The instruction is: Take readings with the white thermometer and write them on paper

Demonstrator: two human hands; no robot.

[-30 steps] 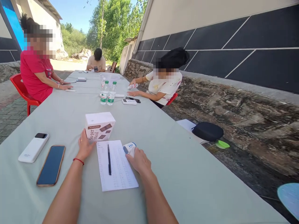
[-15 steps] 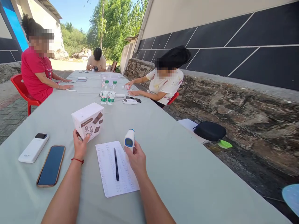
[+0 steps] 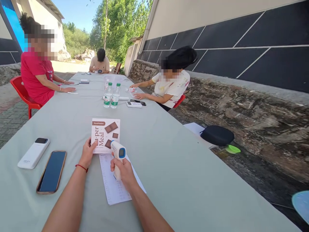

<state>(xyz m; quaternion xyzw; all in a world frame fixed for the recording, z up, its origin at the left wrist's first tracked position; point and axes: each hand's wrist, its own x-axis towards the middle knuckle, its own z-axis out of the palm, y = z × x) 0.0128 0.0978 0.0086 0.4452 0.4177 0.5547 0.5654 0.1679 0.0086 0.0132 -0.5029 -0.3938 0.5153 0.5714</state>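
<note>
My left hand (image 3: 87, 152) grips the lower left edge of a white box (image 3: 105, 135) printed with brown chocolate pieces and the word "Meal". The printed face is turned toward me. In my right hand (image 3: 124, 168) is a white and blue infrared thermometer (image 3: 118, 150), its fingers wrapped round the handle. The thermometer's nose points at the box's lower right part, and its small screen faces me. Beneath both lies a sheet of paper (image 3: 111, 190) with rows of writing. My right hand and the thermometer hide the pen on it.
To the left lie a phone (image 3: 51, 172) and a white power bank (image 3: 34, 153). Water bottles (image 3: 115, 96) stand mid-table, near another power bank (image 3: 134, 104). Three people sit around the table (image 3: 183, 187). A black case (image 3: 216, 135) lies off the right edge.
The box has moved right and been turned so its printed face is square to me. My right hand has brought the thermometer left, tilting it toward the box and covering the pen.
</note>
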